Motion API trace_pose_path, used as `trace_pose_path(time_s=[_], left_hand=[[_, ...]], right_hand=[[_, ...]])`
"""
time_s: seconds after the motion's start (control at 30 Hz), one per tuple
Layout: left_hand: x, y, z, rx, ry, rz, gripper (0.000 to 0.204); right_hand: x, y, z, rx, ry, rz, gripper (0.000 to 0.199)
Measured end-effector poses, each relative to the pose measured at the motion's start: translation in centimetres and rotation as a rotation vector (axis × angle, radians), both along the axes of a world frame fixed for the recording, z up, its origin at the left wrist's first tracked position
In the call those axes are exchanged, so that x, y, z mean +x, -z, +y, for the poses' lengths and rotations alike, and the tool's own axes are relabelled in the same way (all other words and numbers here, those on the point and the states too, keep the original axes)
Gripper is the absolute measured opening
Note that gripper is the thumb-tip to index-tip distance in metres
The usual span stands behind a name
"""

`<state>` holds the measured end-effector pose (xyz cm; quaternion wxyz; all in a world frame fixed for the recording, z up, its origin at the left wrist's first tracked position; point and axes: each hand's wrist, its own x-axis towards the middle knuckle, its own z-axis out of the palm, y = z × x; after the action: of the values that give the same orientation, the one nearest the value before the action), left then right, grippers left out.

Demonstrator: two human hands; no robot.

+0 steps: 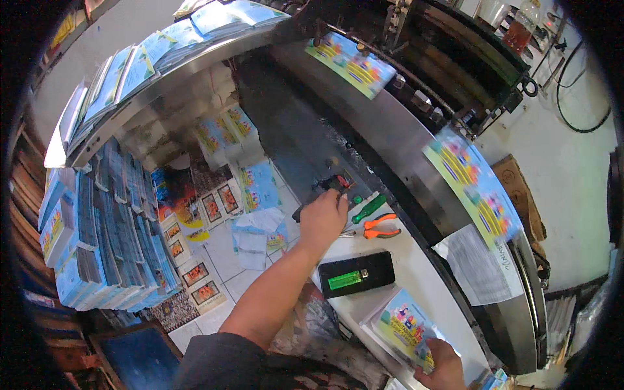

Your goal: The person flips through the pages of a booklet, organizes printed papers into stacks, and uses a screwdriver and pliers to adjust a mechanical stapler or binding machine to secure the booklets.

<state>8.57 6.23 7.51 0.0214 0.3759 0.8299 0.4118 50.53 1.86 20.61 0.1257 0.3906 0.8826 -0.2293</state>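
Note:
My left hand [325, 218] reaches forward to the near end of the dark machine bed. Its fingers curl down over a small dark thing with a red part [340, 182] beside the fingertips; the thing itself is mostly hidden. At the lower right, my right hand [445, 365] grips the near corner of a colourful booklet [408, 325] lying on a small stack. Between the hands, a green lighter [348, 279] rests on a black phone [378, 265]. Orange-handled pliers [382, 226] and a green-handled screwdriver [368, 208] lie just right of my left hand.
A curved metal rail [416, 175] carries printed sheets [471, 185] and a grey paper [480, 263]. Dark machinery [455, 58] stands behind it. Tall stacks of booklets [104, 240] fill the left. More booklets [146, 65] line an upper ledge. Loose sheets [259, 185] lie on the tiles.

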Motion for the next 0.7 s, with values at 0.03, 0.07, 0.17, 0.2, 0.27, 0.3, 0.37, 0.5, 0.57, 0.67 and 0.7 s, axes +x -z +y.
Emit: trace_pose_path(time_s=[0.03, 0.07, 0.17, 0.2, 0.27, 0.3, 0.37, 0.5, 0.57, 0.67, 0.7], left_hand=[[0.0, 0.0, 0.0, -0.013, -0.002, 0.004, 0.028], [0.0, -0.1, -0.1, -0.023, -0.004, 0.007, 0.028], [-0.1, -0.2, -0.2, -0.045, -0.008, -0.003, 0.028], [-0.3, -0.2, -0.6, -0.060, -0.017, -0.003, 0.028], [-0.4, -0.6, -0.8, -0.055, -0.008, -0.011, 0.029], [-0.2, -0.6, -0.4, -0.056, 0.004, -0.012, 0.029], [-0.3, -0.6, -0.2, -0.050, 0.004, -0.039, 0.029], [0.0, -0.3, 0.3, -0.069, 0.009, -0.051, 0.030], [-0.4, -0.1, -0.2, -0.065, -0.006, -0.021, 0.029], [-0.1, -0.4, -0.2, -0.064, -0.015, -0.001, 0.029], [0.0, -0.6, -0.1, -0.068, -0.014, 0.001, 0.029]], right_hand=[[0.7, -0.2, 0.5, -0.139, 0.136, -0.043, 0.064], [1.5, -0.5, 1.1, -0.272, 0.273, -0.086, 0.063], [2.5, -3.0, 3.4, 0.062, 0.365, 0.066, 0.023], [4.3, -2.3, 5.2, 0.200, 0.356, 0.116, 0.020], [8.1, -4.4, 9.9, 0.421, 0.484, -0.036, 0.031], [5.8, -7.4, 10.6, 0.559, 0.602, 0.135, 0.038], [10.1, -10.9, 16.6, 0.889, 0.414, 0.294, 0.040], [2.5, -14.2, 23.0, 1.319, 0.188, 0.343, 0.045], [-1.2, -10.5, 24.4, 1.240, 0.106, 0.265, 0.045], [-3.2, -4.4, 25.1, 1.022, 0.028, 0.071, 0.046], [-3.2, -2.4, 25.0, 1.012, -0.050, 0.128, 0.044]])
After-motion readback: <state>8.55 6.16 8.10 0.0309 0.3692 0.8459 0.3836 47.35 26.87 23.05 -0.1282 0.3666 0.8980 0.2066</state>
